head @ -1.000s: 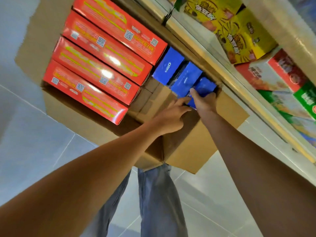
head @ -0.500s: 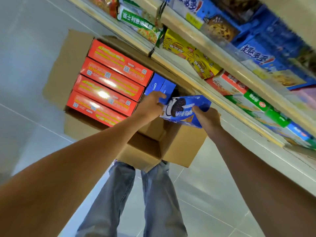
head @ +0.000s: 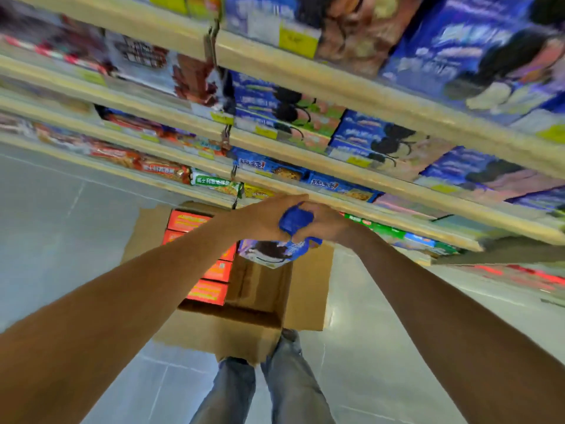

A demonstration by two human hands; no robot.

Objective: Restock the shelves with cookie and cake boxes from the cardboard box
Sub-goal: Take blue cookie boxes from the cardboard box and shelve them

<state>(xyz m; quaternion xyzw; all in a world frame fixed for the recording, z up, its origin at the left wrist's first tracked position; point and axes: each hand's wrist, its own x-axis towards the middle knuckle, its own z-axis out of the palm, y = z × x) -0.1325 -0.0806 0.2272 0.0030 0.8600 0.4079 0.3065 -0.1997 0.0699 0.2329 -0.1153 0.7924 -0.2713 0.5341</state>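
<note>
1. I have both hands up in the middle of the view, meeting on a blue box (head: 292, 220).
2. The left hand (head: 266, 220) comes in from the left. Its fingers are curled over the top end of the blue box, gripping it.
3. The right hand (head: 328, 224) is wrapped round the box's right side, knuckles towards me, so it is holding too.
4. The blue box hangs between the two palms. Its top end shows as a blue patch, and below the hands a printed face with a dark round cookie tilts down towards me.
5. The box is in the air, right above the open carton (head: 220, 335) and clear of its rim. It is just in front of the lowest shelf edges and not on any of them.
6. The carton sits on the floor (head: 61, 240) against the foot of the shelves (head: 351, 88), with its flaps spread open.
7. Red boxes (head: 209, 291) are stacked on edge in the carton's left half. The right half shows bare cardboard.
8. The shelves rise in several tiers across the top of the view, tilted by the wide lens.
9. Blue packs (head: 367, 139) fill the right-hand bays, and a green pack (head: 214, 182) lies on a low tier just left of the hands.
10. Yellow tags (head: 298, 42) sit on the shelf edges. The print on them is too blurred for me to read.
11. The legs (head: 290, 381), in jeans, stand right behind the carton's near wall.
</note>
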